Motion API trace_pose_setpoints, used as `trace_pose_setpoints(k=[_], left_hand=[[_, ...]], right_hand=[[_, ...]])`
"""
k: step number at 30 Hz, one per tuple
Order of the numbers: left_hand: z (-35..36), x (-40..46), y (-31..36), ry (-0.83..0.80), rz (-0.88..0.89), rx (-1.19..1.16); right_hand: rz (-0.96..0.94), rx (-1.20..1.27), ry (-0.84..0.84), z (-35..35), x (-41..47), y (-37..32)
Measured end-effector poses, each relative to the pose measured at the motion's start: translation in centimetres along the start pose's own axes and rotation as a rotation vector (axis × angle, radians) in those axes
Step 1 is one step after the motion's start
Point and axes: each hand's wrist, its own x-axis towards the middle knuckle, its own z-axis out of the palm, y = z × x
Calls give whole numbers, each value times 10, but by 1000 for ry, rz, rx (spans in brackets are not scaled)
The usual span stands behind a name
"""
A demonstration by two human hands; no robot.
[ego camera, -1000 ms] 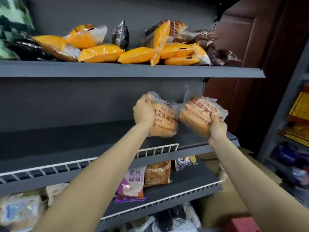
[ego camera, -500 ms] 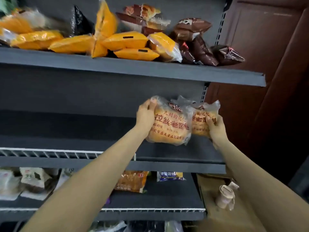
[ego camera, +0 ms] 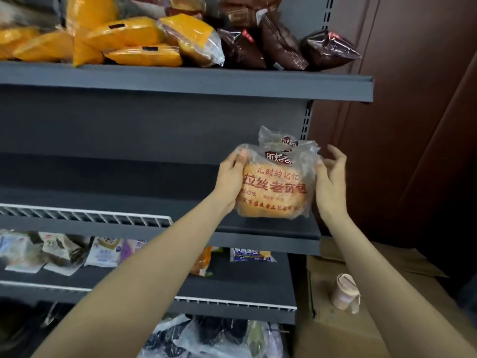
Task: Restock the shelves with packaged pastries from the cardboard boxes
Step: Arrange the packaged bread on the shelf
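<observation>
Between both hands, fingers curl on a clear plastic bag of golden bread with red lettering (ego camera: 276,188) — the left hand (ego camera: 231,182) grips at nine o'clock, the right hand (ego camera: 330,183) touches at three o'clock, fingers loosely spread. Behind it stands a second matching bag (ego camera: 286,140) — both above the dark grey metal middle shelf (ego camera: 258,235).

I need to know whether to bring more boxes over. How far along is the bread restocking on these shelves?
Done: the top shelf is piled with orange packs and brown packs. In hand: the left hand grips a bread bag, a second bag behind it; the right hand is beside them, fingers loose. Left: the middle shelf looks bare, and the cardboard box contents are hidden.
</observation>
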Motion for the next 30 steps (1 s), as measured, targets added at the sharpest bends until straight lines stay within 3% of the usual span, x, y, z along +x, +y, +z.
trace_pose_setpoints(k=[2, 4, 8, 11, 13, 15, 17, 20, 25, 30], left_hand=[[15, -2, -6, 31, 35, -5], [23, -3, -15, 43, 59, 11], [22, -7, -29, -11, 34, 81], [11, -11, -30, -118, 128, 118], [3, -12, -34, -207, 207, 258], [-1, -9, -36, -269, 227, 456], [-2, -5, -33, -320, 224, 611], [-7, 0, -23, -392, 196, 710], [-11, 1, -16, -438, 114, 864], [-19, -7, -18, -404, 101, 727]], right_hand=[[101, 192, -281, -9, -4, -9], [60, 105, -421, -14, -2, -5], [-67, -89, -264, -10, -4, 1], [-104, -235, -211, -5, -11, 9], [-134, -416, -167, -5, -17, 14], [-282, -670, -119, -9, -21, 15], [-463, -847, -208, -11, -20, 16], [-428, -965, -381, -6, -22, 13], [-370, -1111, -395, 6, -29, 11], [-401, -1184, -361, 13, -33, -9]])
